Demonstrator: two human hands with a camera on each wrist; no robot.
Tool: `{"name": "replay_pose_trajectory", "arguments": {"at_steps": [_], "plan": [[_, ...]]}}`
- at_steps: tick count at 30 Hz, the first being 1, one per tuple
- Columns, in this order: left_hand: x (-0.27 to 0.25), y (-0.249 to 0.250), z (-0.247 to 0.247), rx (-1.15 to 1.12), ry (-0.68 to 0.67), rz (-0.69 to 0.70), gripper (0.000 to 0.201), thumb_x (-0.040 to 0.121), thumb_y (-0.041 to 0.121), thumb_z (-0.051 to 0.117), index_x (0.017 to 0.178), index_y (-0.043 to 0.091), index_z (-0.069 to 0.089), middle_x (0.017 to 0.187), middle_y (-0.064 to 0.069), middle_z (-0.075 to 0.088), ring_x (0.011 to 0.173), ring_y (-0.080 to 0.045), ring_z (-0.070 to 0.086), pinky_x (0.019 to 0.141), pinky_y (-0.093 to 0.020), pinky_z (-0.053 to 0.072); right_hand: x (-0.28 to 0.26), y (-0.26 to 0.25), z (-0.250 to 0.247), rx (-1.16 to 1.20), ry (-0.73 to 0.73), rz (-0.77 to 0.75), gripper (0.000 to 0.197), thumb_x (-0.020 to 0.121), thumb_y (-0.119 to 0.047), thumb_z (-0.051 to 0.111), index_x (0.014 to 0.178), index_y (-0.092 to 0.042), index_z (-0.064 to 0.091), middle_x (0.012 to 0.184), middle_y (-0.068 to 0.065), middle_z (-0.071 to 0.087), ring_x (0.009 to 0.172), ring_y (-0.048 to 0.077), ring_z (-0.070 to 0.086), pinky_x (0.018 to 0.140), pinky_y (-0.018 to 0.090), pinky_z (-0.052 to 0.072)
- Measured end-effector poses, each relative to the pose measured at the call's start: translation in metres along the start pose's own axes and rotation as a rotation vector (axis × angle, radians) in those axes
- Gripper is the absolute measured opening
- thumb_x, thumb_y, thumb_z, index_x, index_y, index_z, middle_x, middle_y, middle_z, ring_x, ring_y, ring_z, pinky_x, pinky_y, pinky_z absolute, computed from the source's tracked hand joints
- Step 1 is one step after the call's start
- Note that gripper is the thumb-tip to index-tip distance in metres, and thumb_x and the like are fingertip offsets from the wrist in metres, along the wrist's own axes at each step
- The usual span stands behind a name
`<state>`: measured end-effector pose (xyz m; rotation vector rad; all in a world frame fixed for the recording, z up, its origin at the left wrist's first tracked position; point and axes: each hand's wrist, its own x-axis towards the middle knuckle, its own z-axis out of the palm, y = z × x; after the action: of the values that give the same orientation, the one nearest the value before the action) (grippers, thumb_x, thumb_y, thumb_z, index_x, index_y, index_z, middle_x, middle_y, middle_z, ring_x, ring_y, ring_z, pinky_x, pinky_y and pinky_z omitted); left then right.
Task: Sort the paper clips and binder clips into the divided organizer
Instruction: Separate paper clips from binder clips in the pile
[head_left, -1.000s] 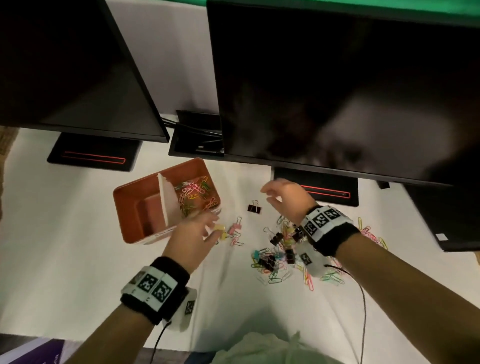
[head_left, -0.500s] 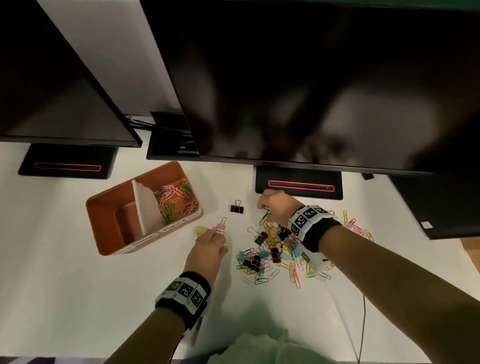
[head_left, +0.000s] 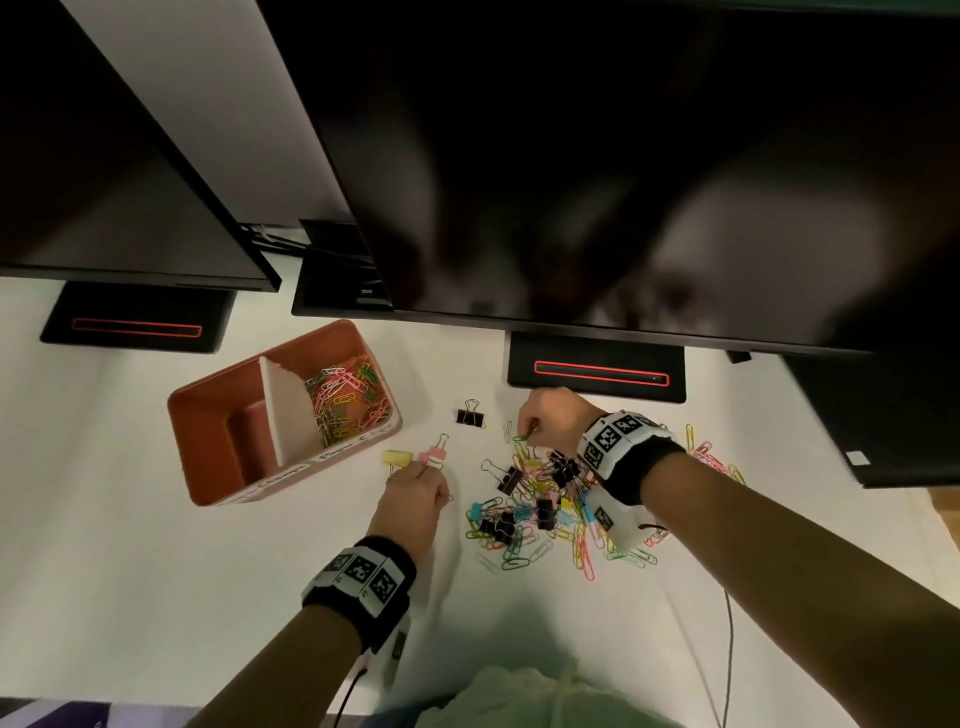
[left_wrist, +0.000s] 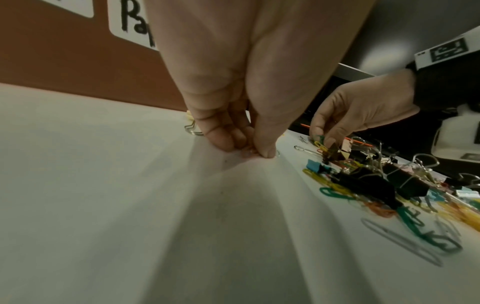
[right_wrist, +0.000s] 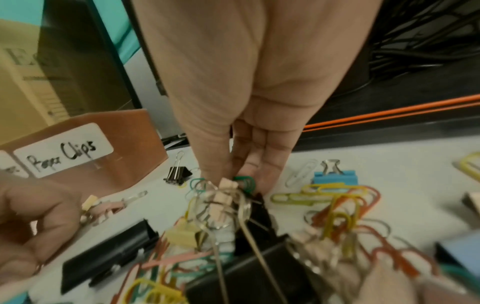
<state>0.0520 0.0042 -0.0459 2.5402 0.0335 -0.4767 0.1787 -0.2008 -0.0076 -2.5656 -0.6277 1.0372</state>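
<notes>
1. The right hand (head_left: 553, 418) was down at the far edge of the clip pile (head_left: 550, 506), thumb and fingertips (right_wrist: 262, 174) pinched together on a green paper clip (right_wrist: 245, 182) lying on the white table (head_left: 130, 519).
2. The left hand (head_left: 413, 501) was low on the table, fingers bunched against the thumb right at the surface; something small and wiry showed at the fingertips (left_wrist: 233, 142), though I could not tell whether they actually held it.
3. Just beyond that hand lay a pink binder clip (head_left: 434, 456) and a yellow binder clip (head_left: 397, 457), side by side, out on the table between the organizer and the pile.
4. A black binder clip (head_left: 471, 415) sat alone, farther back, near the right hand.
5. The orange organizer (head_left: 218, 467) stood to the left, its white divider (head_left: 283, 410) upright; coloured paper clips (head_left: 345, 397) filled the right compartment, labelled "Paper Clips" (right_wrist: 63, 151).
6. The left compartment showed only its bare orange floor.
7. Two dark monitors (head_left: 623, 156) loomed over the back of the table.
</notes>
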Motion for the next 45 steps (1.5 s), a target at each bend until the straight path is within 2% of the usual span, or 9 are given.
{"name": "replay_pose_trajectory", "arguments": {"at_steps": [6,9,13,16,27,33,37,41,45], "plan": [[-0.003,-0.006,-0.004,-0.069,-0.063,0.089,0.007,0.085,0.003,0.053,0.081,0.010,0.055,0.081,-0.002,0.052,0.076,-0.018,0.047,0.065,-0.023,0.034,-0.007,-0.003,-0.001,-0.012,0.025,-0.108,0.018,0.086,-0.007,0.059,0.102,-0.010,0.067,0.127,0.004,0.046,0.105,0.022,0.055,0.082,0.019,0.037],[-0.011,-0.007,-0.011,-0.131,-0.122,0.157,0.010,0.085,0.011,0.059,0.093,0.015,0.057,0.077,0.005,0.052,0.070,-0.009,0.047,0.063,-0.016,0.036,-0.009,-0.012,0.001,-0.093,-0.046,-0.193,0.018,0.085,-0.004,0.057,0.097,-0.010,0.069,0.135,0.000,0.042,0.108,0.021,0.054,0.083,0.022,0.039],[-0.028,0.003,-0.005,-0.158,-0.269,0.153,0.024,0.084,0.020,0.063,0.107,0.021,0.056,0.073,0.010,0.054,0.065,0.000,0.047,0.063,-0.012,0.038,-0.009,-0.018,0.008,-0.180,-0.122,-0.204,0.018,0.083,-0.002,0.055,0.093,-0.010,0.068,0.124,0.003,0.046,0.101,0.026,0.055,0.086,0.034,0.048],[-0.031,0.009,0.007,-0.148,-0.235,0.081,0.030,0.084,0.023,0.063,0.111,0.024,0.053,0.074,0.011,0.054,0.067,-0.003,0.049,0.062,-0.013,0.036,-0.009,-0.016,0.012,-0.161,-0.111,-0.160,0.019,0.084,-0.001,0.054,0.094,-0.011,0.067,0.113,0.005,0.054,0.100,0.027,0.056,0.088,0.036,0.048],[-0.014,0.017,0.014,-0.089,-0.053,0.083,0.007,0.086,0.019,0.059,0.083,0.013,0.061,0.080,0.004,0.047,0.076,-0.014,0.046,0.068,-0.021,0.033,-0.016,-0.014,0.010,-0.053,-0.066,-0.064,0.022,0.086,-0.006,0.052,0.102,-0.012,0.065,0.109,0.006,0.065,0.100,0.022,0.057,0.080,0.026,0.044],[-0.015,0.009,0.007,-0.082,-0.033,0.163,0.006,0.084,0.015,0.060,0.081,0.010,0.061,0.088,0.004,0.050,0.076,-0.009,0.046,0.069,-0.008,0.032,-0.026,-0.009,0.004,0.007,0.041,-0.103,0.017,0.086,-0.009,0.056,0.099,-0.013,0.066,0.102,0.004,0.066,0.092,0.019,0.058,0.080,0.026,0.046],[-0.016,0.000,0.004,-0.066,-0.043,0.217,0.007,0.082,0.010,0.061,0.076,0.013,0.058,0.078,0.002,0.059,0.073,-0.012,0.050,0.067,-0.023,0.041,-0.035,-0.007,-0.001,0.086,0.100,-0.117,0.016,0.085,-0.009,0.060,0.099,-0.012,0.067,0.100,0.003,0.065,0.082,0.010,0.051,0.075,0.019,0.042],[-0.016,0.003,0.001,-0.102,-0.071,0.159,0.009,0.084,0.014,0.059,0.082,0.019,0.052,0.073,0.005,0.057,0.067,-0.008,0.050,0.062,-0.020,0.041,-0.040,-0.006,-0.001,0.154,0.125,-0.123,0.016,0.083,-0.010,0.064,0.099,-0.010,0.067,0.090,-0.002,0.058,0.079,0.009,0.051,0.068,0.009,0.038],[-0.015,0.001,-0.003,-0.141,-0.096,0.240,0.020,0.083,0.005,0.059,0.087,0.024,0.057,0.080,-0.002,0.063,0.075,-0.012,0.052,0.069,-0.026,0.042,-0.040,-0.008,-0.001,0.225,0.163,-0.146,0.016,0.081,-0.007,0.067,0.096,-0.009,0.068,0.079,-0.010,0.056,0.071,0.005,0.052,0.069,0.015,0.042]]}}
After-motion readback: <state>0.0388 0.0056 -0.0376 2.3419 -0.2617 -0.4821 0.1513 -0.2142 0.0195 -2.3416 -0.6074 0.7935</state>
